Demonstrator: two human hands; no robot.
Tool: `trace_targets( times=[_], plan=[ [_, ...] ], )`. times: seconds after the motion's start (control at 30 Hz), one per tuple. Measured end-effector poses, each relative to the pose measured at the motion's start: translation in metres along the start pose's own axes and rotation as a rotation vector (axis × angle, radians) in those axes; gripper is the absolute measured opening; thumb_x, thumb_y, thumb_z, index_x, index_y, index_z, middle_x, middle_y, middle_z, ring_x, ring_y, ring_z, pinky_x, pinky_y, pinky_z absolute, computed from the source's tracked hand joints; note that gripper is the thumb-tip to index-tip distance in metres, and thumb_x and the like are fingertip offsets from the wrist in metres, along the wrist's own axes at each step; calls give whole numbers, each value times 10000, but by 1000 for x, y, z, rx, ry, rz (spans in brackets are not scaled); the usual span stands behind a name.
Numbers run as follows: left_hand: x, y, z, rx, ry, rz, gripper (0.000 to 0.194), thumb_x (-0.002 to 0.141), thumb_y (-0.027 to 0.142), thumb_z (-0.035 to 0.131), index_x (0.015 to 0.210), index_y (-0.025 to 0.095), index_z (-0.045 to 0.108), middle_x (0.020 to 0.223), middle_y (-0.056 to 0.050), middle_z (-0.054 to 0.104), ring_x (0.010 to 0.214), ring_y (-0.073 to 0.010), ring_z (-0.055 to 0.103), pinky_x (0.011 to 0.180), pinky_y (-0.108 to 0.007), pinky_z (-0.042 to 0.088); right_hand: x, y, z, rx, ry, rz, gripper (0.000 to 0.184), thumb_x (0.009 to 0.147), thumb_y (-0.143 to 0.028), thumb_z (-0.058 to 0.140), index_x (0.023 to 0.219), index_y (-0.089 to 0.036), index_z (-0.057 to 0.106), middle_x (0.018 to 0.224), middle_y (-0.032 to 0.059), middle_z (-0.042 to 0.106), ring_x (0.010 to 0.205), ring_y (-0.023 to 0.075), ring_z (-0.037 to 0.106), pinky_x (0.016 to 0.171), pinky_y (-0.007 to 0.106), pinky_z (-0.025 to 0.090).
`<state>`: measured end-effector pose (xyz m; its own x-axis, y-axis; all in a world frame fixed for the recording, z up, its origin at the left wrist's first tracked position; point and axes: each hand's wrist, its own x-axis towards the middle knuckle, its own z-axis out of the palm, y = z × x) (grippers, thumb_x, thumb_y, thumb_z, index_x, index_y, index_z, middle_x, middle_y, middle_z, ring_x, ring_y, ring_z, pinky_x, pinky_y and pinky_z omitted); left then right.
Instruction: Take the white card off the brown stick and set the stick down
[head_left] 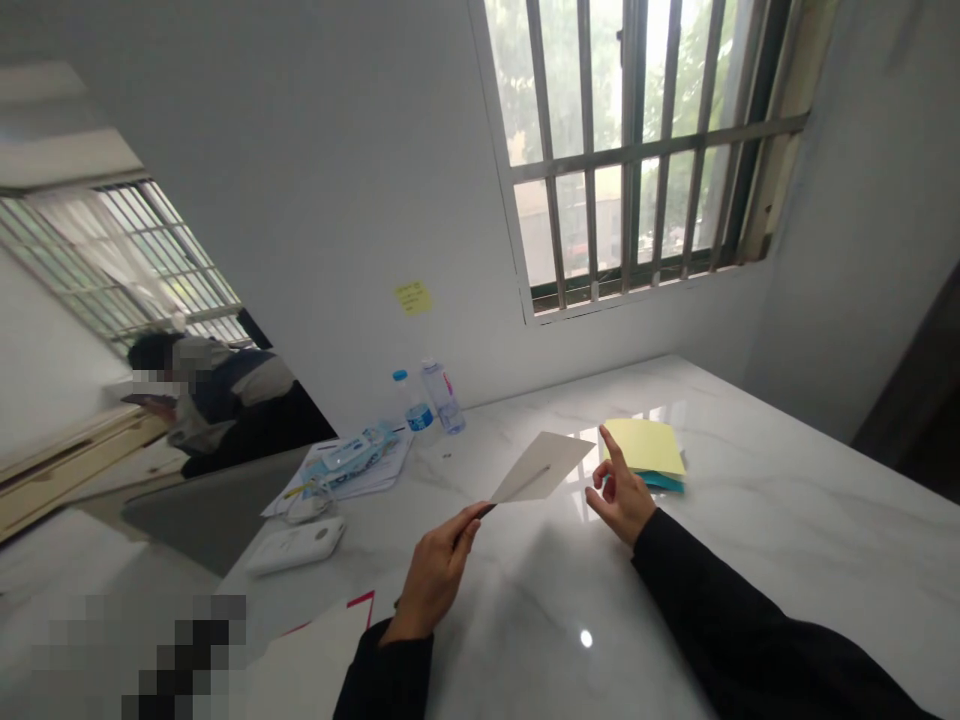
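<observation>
My left hand (441, 565) is closed around the thin dark handle of a pale, squarish flat paddle (544, 462), which looks like a small hand fan. The paddle is tilted above the marble-patterned table, its far corner pointing right. Just right of that corner is my right hand (624, 500), holding nothing visible. Its index finger is stretched out and the other fingers are partly curled. Behind it, a yellow sticky-note pad (645, 447) rests over a teal pad (661, 482). Whether the right fingertip touches the yellow pad, I cannot tell.
Two plastic bottles (444, 398) stand against the wall. Left of them, a blue tissue pack (349, 457) lies on papers, with a white device (296, 545) closer to me. A yellow note (413, 297) sticks to the wall. At far left, a person (232, 390) sits bent forward.
</observation>
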<state>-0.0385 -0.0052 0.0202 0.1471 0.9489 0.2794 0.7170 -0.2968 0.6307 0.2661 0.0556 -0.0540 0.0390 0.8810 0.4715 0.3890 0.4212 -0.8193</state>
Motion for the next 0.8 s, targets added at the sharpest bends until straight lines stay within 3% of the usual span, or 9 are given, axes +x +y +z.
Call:
trace_targets(
  times=[0.13, 0.27, 0.33, 0.4, 0.47, 0.63, 0.8],
  plan=[
    [-1, 1, 1, -110, 17, -40, 380, 940, 478, 563, 1202, 288, 762, 786, -31, 710, 777, -218, 647, 677, -264, 481, -1, 4, 0, -158, -63, -58, 958, 793, -238, 592, 1632, -262, 129, 769, -57, 557, 520, 119, 510, 582, 256, 472],
    [0, -3, 10, -459, 57, -185, 445, 872, 501, 688, 1187, 192, 747, 628, 25, 526, 598, -138, 490, 558, -227, 372, -4, 8, 4, -199, -190, -49, 805, 793, -240, 609, 1562, -243, 373, 713, -56, 586, 547, 134, 549, 628, 266, 471],
    [0, -3, 15, -570, 62, -218, 526, 882, 545, 665, 1231, 152, 694, 627, 45, 461, 551, -109, 419, 499, -208, 299, -8, 8, 8, -131, -341, -73, 648, 784, -213, 619, 1430, -244, 572, 667, -53, 615, 542, 127, 562, 646, 263, 471],
    [1, 0, 18, -650, 64, -234, 564, 907, 589, 609, 1255, 146, 638, 651, 58, 426, 505, -84, 341, 454, -195, 230, -14, 8, 14, -73, -469, -82, 413, 786, -197, 625, 1175, -252, 754, 594, -49, 623, 510, 117, 557, 615, 246, 457],
    [2, 4, 20, -730, 84, -242, 560, 930, 624, 540, 1252, 169, 587, 672, 74, 388, 474, -66, 257, 429, -189, 194, -20, 8, 19, -56, -516, -72, 288, 779, -187, 637, 1002, -251, 808, 548, -46, 619, 479, 111, 541, 561, 231, 431],
    [0, 16, 29, -807, 133, -227, 514, 953, 661, 414, 1163, 204, 518, 667, 98, 275, 450, -62, 160, 412, -186, 200, -24, 7, 26, -46, -515, -46, 261, 735, -176, 673, 943, -247, 815, 572, -39, 647, 479, 113, 548, 529, 226, 411],
    [-1, 16, 35, -652, 112, -190, 529, 945, 648, 447, 1102, 165, 596, 620, 89, 314, 454, -80, 224, 429, -204, 196, -5, 1, 24, -25, -328, -8, 409, 806, -257, 633, 1204, -207, 714, 706, -18, 690, 536, 125, 580, 601, 252, 488]
  ],
)
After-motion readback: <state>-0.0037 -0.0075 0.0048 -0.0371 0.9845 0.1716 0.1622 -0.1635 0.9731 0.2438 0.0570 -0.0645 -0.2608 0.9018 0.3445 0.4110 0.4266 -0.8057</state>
